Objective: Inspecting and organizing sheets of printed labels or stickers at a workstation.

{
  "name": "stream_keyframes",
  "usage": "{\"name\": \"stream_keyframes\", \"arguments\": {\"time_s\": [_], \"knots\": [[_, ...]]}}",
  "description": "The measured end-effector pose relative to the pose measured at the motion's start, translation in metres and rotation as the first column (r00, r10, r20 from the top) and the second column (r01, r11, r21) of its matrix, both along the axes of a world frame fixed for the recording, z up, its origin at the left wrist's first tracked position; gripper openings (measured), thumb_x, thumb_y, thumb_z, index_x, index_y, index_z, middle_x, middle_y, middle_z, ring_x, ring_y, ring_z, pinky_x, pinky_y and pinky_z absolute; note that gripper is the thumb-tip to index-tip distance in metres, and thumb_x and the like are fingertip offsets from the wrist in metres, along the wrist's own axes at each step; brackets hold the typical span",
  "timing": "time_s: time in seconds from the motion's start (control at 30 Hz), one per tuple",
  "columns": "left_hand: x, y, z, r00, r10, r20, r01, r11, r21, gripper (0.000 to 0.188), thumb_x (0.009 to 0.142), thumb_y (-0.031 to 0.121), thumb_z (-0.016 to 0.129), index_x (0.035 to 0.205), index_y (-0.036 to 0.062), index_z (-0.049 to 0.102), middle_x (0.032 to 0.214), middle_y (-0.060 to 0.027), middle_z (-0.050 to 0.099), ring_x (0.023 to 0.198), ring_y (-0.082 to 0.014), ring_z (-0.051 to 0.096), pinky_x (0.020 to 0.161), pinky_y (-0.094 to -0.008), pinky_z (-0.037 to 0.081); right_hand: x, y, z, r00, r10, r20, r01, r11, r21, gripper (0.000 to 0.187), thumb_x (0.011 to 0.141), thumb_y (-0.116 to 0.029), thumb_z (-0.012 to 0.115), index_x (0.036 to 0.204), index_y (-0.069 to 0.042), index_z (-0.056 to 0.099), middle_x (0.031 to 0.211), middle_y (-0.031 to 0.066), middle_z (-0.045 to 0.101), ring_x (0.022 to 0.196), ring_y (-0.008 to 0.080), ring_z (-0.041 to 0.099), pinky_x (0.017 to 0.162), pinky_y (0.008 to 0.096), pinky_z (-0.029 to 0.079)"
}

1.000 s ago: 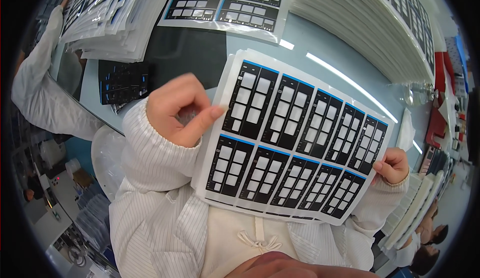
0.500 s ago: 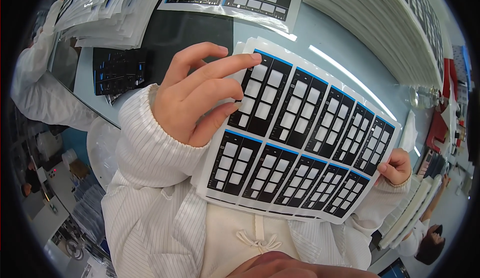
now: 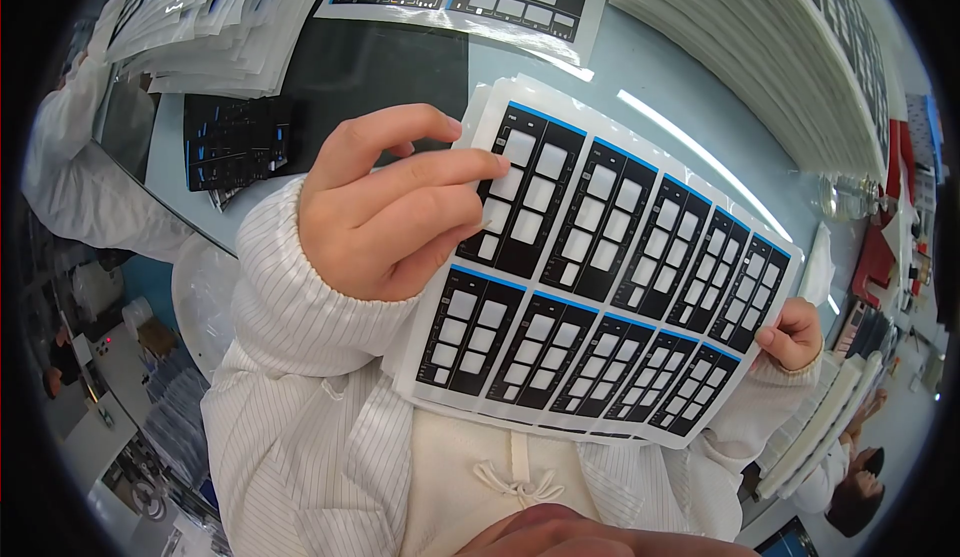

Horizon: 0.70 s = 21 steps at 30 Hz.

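The left hand (image 3: 385, 207) has come down from a loose fist onto the sheet of black-and-white labels (image 3: 600, 277) — its fingers (image 3: 440, 172) now spread across the top-left label, the forefinger tip pressing there, likely checking or lifting it. The right hand (image 3: 790, 335) pinches the sheet's lower right edge, holding it above the blue bench (image 3: 690, 127).
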<state>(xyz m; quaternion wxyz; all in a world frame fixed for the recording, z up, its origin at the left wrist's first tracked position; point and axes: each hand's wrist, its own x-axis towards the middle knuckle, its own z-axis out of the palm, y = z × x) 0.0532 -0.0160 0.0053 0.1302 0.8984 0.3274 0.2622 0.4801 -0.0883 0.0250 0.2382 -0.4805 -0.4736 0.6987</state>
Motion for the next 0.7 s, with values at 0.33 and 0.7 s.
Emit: {"name": "stream_keyframes", "arguments": {"time_s": [0.33, 0.7], "knots": [[0.003, 0.001, 0.000, 0.989, 0.071, 0.129, -0.077, 0.996, 0.038, 0.027, 0.059, 0.000, 0.072, 0.074, 0.0062, 0.051, 0.092, -0.0125, 0.059, 0.086, -0.0273, 0.053, 0.074, -0.0330, 0.043, 0.000, 0.000, -0.002, 1.000, 0.006, 0.027, -0.007, 1.000, 0.011, 0.016, 0.082, -0.005, 0.056, 0.071, 0.006, 0.059, 0.066, 0.0133, 0.062, 0.047, 0.0143, 0.057, 0.041, 0.0226, 0.043], [0.003, -0.004, 0.011, 0.972, 0.220, 0.079, -0.194, 0.948, -0.251, 0.011, 0.063, 0.006, 0.064, 0.060, 0.0016, 0.054, 0.059, -0.0070, 0.047, 0.059, -0.0214, 0.043, 0.055, -0.0313, 0.034, 0.000, 0.001, 0.005, 0.999, 0.011, 0.045, -0.010, 1.000, -0.010, 0.014, 0.082, -0.003, 0.056, 0.071, 0.007, 0.059, 0.068, 0.0147, 0.063, 0.048, 0.0159, 0.060, 0.041, 0.0232, 0.045]]}}
